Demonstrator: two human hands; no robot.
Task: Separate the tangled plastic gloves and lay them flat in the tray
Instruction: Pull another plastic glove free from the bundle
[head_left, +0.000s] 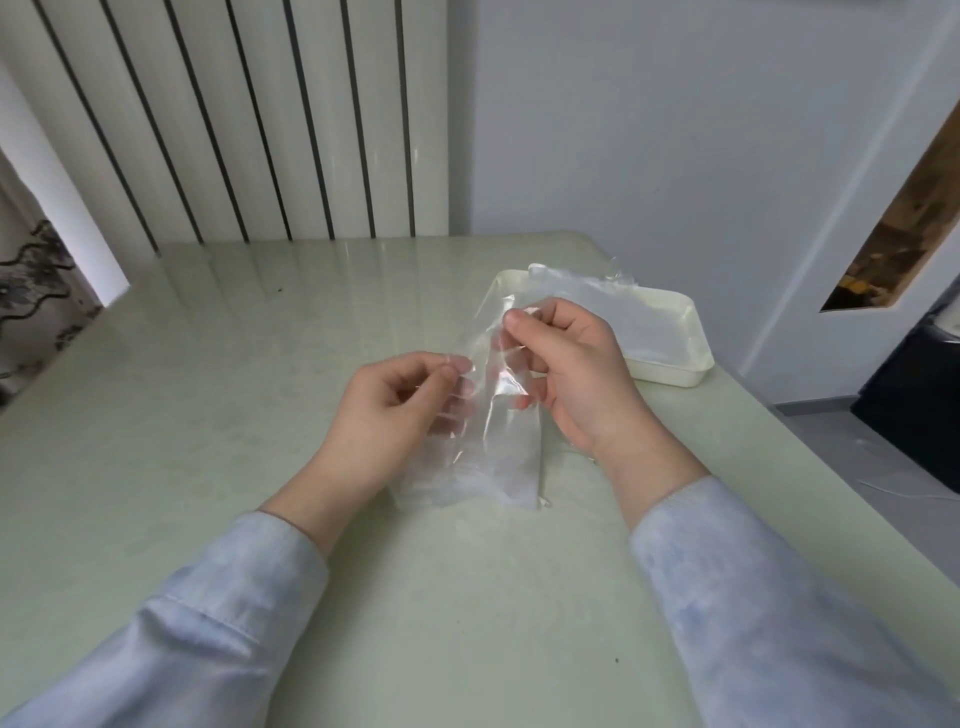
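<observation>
A cream tray (670, 371) stands on the far right part of the pale green table (208, 364). Clear plastic film (623, 306) lies spread in it, with one crumpled corner rising over the far rim; how many gloves it makes up cannot be told. A clear plastic glove (509, 457) hangs between the two hands, nearer than the tray and just left of it. The left hand (395, 410) pinches its left edge between thumb and forefinger. The right hand (576, 364), slightly higher and farther, pinches its upper end, fingers curled behind the film. The hands are close together but do not touch. The glove's long axis runs far to near, its lower end on the table between the wrists; cuff and finger ends cannot be told apart.
</observation>
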